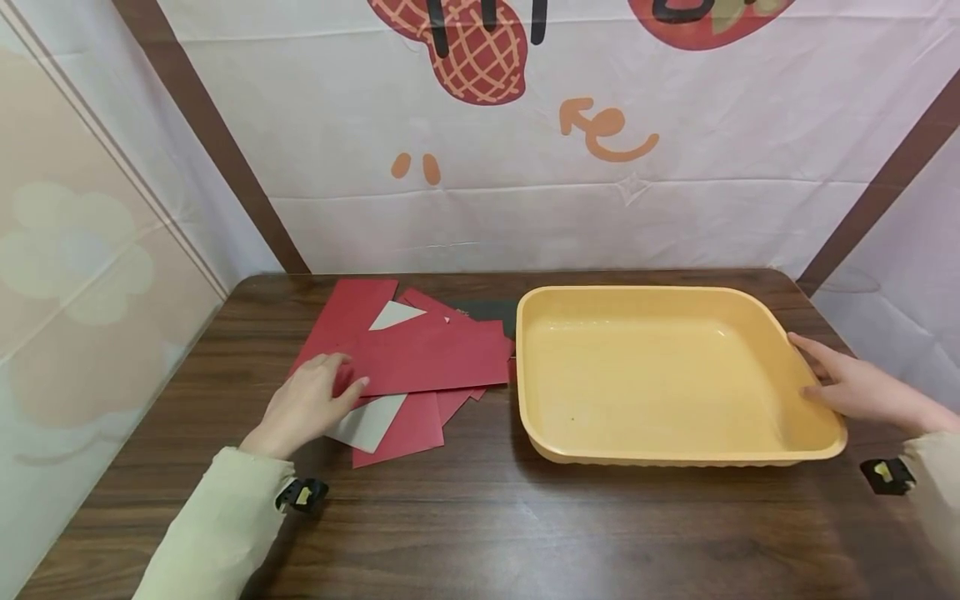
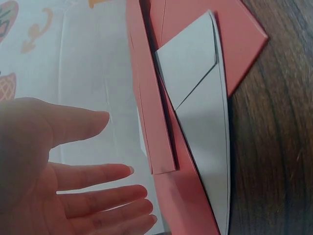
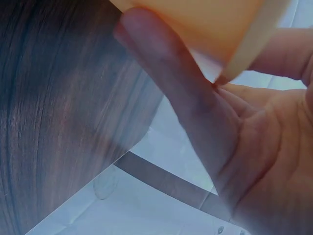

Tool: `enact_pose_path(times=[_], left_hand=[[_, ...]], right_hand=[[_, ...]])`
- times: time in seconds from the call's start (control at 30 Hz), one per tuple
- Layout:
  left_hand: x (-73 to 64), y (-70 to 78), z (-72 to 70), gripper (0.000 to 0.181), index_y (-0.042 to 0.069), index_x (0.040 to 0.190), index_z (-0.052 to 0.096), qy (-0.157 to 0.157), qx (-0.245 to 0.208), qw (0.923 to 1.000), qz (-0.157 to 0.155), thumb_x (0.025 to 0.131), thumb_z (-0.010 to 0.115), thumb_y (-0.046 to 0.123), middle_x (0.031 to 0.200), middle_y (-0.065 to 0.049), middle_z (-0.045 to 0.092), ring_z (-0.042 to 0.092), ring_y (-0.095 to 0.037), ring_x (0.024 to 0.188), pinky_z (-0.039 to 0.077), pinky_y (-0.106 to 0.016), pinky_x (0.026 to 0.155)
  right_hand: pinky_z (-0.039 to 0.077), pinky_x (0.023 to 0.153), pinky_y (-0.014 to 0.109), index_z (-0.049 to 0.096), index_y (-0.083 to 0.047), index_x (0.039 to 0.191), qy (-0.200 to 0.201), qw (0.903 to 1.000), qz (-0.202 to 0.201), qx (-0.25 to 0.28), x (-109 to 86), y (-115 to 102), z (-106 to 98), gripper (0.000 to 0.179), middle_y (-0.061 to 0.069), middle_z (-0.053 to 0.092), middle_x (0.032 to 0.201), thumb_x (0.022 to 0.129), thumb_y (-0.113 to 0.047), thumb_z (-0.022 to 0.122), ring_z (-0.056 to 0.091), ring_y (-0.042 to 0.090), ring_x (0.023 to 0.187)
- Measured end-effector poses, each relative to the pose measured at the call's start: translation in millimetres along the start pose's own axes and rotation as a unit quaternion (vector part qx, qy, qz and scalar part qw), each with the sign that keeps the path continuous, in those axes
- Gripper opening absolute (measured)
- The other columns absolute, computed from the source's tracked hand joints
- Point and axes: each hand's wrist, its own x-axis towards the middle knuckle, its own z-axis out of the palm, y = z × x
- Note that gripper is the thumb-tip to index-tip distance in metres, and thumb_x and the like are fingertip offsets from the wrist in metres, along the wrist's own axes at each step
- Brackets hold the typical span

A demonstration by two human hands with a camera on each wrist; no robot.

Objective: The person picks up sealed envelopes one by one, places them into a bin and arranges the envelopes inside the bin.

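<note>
The flat red and white paper envelopes (image 1: 435,354) all still lie outside the rectangular yellow plastic tray (image 1: 645,383), right hand (image 1: 858,385) pinching its rim, left hand (image 1: 307,404) relaxed and empty beside them!

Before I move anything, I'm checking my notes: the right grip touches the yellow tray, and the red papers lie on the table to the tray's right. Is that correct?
Wrong side: the head view shows the red papers on the table left of the yellow tray; the right grip touches it.

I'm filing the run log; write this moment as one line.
Left hand: open, above red rectangular paper pieces | Right hand: holds yellow rectangular plastic tray
</note>
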Motion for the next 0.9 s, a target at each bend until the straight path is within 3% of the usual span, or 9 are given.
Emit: enact_pose_path(times=[0.2, 0.33, 0.5, 0.6, 0.9], left_hand=[[1.5, -0.7, -0.9, 0.053, -0.008, 0.126, 0.051, -0.003, 0.000, 1.0000, -0.006, 0.088, 0.066, 0.026, 0.115, -0.026, 0.059, 0.056, -0.038, 0.102, 0.053, -0.053, 0.078], [2.3, -1.5, 0.3, 0.054, -0.008, 0.126, 0.050, -0.009, -0.002, 0.9998, -0.018, 0.087, 0.066, 0.026, 0.113, -0.025, 0.059, 0.057, -0.037, 0.099, 0.054, -0.052, 0.076], [9.1, -0.8, 4.7, 0.055, -0.009, 0.122, 0.049, -0.012, -0.007, 0.9986, -0.050, 0.087, 0.066, 0.030, 0.098, -0.020, 0.058, 0.056, -0.030, 0.085, 0.051, -0.043, 0.065], [17.4, 1.0, 7.3, 0.062, -0.012, 0.122, 0.045, -0.030, 0.002, 0.9967, -0.075, 0.088, 0.065, 0.036, 0.097, -0.022, 0.053, 0.054, -0.030, 0.082, 0.047, -0.040, 0.062], [41.3, 10.1, 10.3, 0.087, -0.017, 0.123, 0.038, -0.091, 0.022, 0.9872, -0.129, 0.081, 0.066, 0.055, 0.109, -0.030, 0.047, 0.054, -0.038, 0.091, 0.050, -0.047, 0.071]], right_hand=[[0.048, 0.061, 0.028, 0.001, 0.017, 0.143, -0.007, 0.9997, 0.014, 0.017, -1.3, -1, 2, 0.084, 0.040, 0.059, 0.105, 0.089, -0.008, 0.060, 0.067, 0.019, 0.072], [0.048, 0.058, 0.027, -0.002, 0.013, 0.146, -0.008, 0.9991, 0.021, 0.036, -1.7, -1, 3, 0.086, 0.040, 0.061, 0.102, 0.089, -0.008, 0.059, 0.067, 0.017, 0.067], [0.047, 0.056, 0.027, -0.001, 0.011, 0.146, 0.004, 0.9991, 0.025, 0.033, 0.1, -2, 4, 0.086, 0.038, 0.063, 0.098, 0.088, -0.006, 0.060, 0.066, 0.016, 0.061], [0.047, 0.054, 0.029, -0.002, 0.011, 0.147, 0.009, 0.9991, 0.031, 0.026, 2.4, -3, 5, 0.086, 0.040, 0.062, 0.098, 0.088, -0.005, 0.059, 0.066, 0.017, 0.058], [0.046, 0.056, 0.031, 0.002, 0.013, 0.146, 0.025, 0.9990, 0.038, 0.004, 10.5, -3, 6, 0.087, 0.040, 0.062, 0.097, 0.083, -0.006, 0.060, 0.065, 0.017, 0.061]])
